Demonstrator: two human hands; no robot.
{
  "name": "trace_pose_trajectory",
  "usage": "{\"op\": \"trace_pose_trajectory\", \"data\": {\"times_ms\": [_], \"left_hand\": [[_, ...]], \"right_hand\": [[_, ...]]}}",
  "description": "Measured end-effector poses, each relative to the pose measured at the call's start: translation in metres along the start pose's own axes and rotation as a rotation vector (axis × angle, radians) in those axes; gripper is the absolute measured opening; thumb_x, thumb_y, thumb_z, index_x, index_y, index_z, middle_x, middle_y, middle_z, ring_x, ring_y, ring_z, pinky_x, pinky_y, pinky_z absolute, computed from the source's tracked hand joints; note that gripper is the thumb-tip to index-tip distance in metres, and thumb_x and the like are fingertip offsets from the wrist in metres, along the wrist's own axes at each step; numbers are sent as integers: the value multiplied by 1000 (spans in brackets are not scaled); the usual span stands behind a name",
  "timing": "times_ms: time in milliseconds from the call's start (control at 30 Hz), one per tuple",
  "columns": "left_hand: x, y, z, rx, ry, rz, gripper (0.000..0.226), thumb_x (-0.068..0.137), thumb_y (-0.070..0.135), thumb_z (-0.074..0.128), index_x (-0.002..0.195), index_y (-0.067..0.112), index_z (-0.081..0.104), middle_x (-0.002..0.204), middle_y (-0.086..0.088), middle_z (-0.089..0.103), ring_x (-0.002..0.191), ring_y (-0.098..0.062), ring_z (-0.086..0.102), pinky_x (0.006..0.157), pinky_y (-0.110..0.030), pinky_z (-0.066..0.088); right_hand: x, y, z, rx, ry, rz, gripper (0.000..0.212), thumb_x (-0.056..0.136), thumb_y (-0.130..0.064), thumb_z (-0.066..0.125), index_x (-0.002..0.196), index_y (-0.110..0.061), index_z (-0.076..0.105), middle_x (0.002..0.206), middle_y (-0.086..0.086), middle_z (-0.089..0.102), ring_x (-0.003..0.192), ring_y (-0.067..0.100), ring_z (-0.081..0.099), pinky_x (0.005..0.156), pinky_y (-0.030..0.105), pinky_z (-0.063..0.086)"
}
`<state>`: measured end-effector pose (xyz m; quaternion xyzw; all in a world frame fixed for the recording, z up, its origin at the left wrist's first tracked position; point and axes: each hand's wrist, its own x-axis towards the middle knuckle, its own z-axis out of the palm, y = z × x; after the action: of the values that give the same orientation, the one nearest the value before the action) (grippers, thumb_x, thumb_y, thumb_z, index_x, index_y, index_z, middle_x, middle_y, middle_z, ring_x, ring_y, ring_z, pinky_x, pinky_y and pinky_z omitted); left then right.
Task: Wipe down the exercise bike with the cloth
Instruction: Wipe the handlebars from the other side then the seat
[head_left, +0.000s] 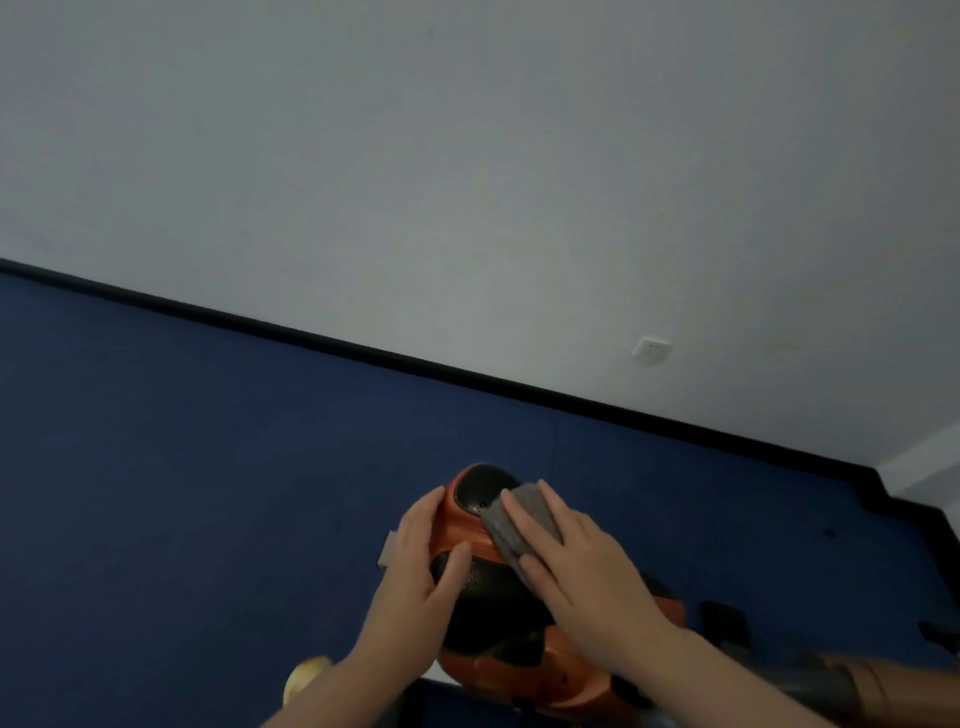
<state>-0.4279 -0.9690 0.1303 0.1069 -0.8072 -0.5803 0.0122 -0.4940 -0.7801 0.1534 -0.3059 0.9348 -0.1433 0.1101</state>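
Cloth (521, 525), grey and folded, lies on the orange-and-black exercise bike (467, 535) near the lower centre, pressed flat under the right hand (576, 561) with fingers straight and slightly apart. The left hand (415, 566) curls its fingers round the bike's left side.
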Motion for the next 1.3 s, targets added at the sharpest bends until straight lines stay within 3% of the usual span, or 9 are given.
{"op": "trace_pose_trajectory", "data": {"times_ms": [200, 300, 433, 667, 867, 967, 1100, 1167, 1300], "left_hand": [[-5, -6, -7, 52, -48, -26, 60, 93, 55, 42, 144, 56, 11, 144, 39, 21, 131, 15, 28, 108, -23, 31], [-10, -6, -1, 98, 26, -73, 61, 84, 67, 37, 140, 57, 15, 141, 33, 28, 123, 14, 34, 104, -26, 35], [-12, -7, 7, 42, 85, -182, 56, 85, 66, 40, 137, 54, 22, 136, 23, 39, 113, 7, 44, 96, -25, 39], [-12, -10, -1, 147, 37, -181, 57, 83, 72, 32, 136, 51, 30, 127, 22, 51, 109, -3, 56, 95, -38, 49], [-17, -10, 0, -3, 36, -194, 57, 74, 82, 32, 123, 53, 40, 115, 23, 57, 101, 2, 60, 92, -37, 50], [-14, -10, -1, 16, 27, -197, 54, 76, 82, 28, 122, 55, 37, 114, 22, 57, 99, 1, 59, 91, -38, 51], [-16, -12, -4, 86, -19, -190, 50, 78, 81, 23, 123, 60, 30, 118, 19, 55, 103, -3, 58, 93, -40, 49], [-16, -12, -8, 138, -39, -150, 46, 81, 78, 23, 127, 67, 20, 137, 22, 46, 119, -1, 48, 105, -39, 41], [-11, -12, -18, 317, -110, 1, 62, 85, 77, 15, 135, 60, -15, 155, 31, -2, 143, 4, 9, 121, -30, 2]], "right_hand": [[51, -8, -20, 307, -49, 128, 47, 100, -56, 21, 145, -59, 5, 156, -15, 25, 138, 12, 34, 106, 38, 37], [34, -17, -6, -16, -25, 183, 56, 100, -54, 16, 150, -46, -8, 157, -3, 23, 130, 20, 42, 99, 38, 43], [20, -31, 9, -62, 62, 149, 54, 95, -59, 10, 135, -62, -26, 162, 1, 5, 140, 29, 25, 110, 45, 30], [73, -23, -12, 218, 20, 41, 43, 97, -61, 26, 138, -53, 35, 147, -19, 33, 135, 11, 33, 102, 39, 40], [29, -13, 1, 195, 65, -66, 41, 90, -73, 22, 131, -73, 24, 156, -28, 2, 134, -16, -9, 108, 27, 16], [53, -28, -2, 239, 84, 64, 39, 93, -67, 25, 132, -66, 34, 156, -16, 21, 141, 8, 17, 108, 35, 28], [96, -48, -10, 147, 19, 178, 37, 98, -57, 30, 122, -47, 56, 134, -10, 50, 123, 20, 44, 85, 34, 37], [88, -44, -8, 136, 20, 140, 37, 99, -56, 28, 130, -51, 48, 139, -9, 45, 126, 18, 39, 91, 35, 38], [40, -38, 0, 74, 62, 110, 46, 94, -64, 12, 139, -67, 5, 160, -6, 13, 143, 21, 16, 115, 40, 22]]}}
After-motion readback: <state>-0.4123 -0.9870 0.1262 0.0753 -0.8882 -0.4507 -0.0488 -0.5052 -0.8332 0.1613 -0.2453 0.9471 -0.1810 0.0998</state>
